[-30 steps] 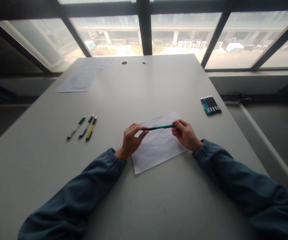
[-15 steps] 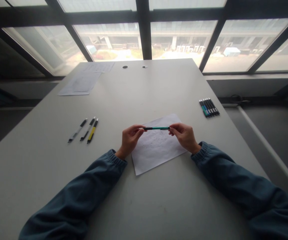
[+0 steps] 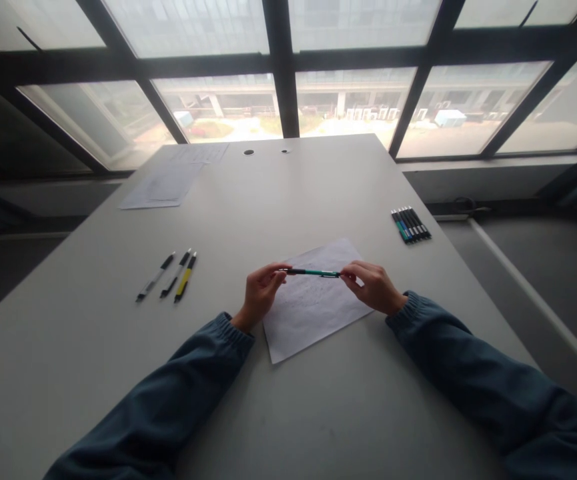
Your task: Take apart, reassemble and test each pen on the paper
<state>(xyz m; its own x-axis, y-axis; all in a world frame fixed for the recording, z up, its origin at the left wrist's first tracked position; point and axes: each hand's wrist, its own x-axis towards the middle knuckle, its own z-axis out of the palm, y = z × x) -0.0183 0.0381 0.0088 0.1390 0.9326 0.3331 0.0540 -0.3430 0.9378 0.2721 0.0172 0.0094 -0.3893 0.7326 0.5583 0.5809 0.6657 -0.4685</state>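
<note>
A green and black pen (image 3: 314, 272) lies level between my two hands, above a sheet of paper (image 3: 313, 320) with faint marks on it. My left hand (image 3: 262, 293) pinches the pen's black end, and the tip is partly covered by the fingers. At the green end with the clip, my right hand (image 3: 371, 285) holds it between thumb and fingers. To the left, a yellow and black pen (image 3: 186, 277) rests beside two white and black pens (image 3: 175, 273). Several dark pens (image 3: 411, 225), one green and one blue among them, lie in a row at the right.
The white table (image 3: 93, 360) extends up to the large windows. Papers (image 3: 161, 180) lie at its far left corner, and two round holes (image 3: 249, 153) sit near its far edge. A pale pipe or rail (image 3: 533, 300) runs along the floor to the right.
The whole scene has shifted down in view as the head tilted up slightly. Both hands still hold the pen at its ends, and the fingers have moved only a little.
</note>
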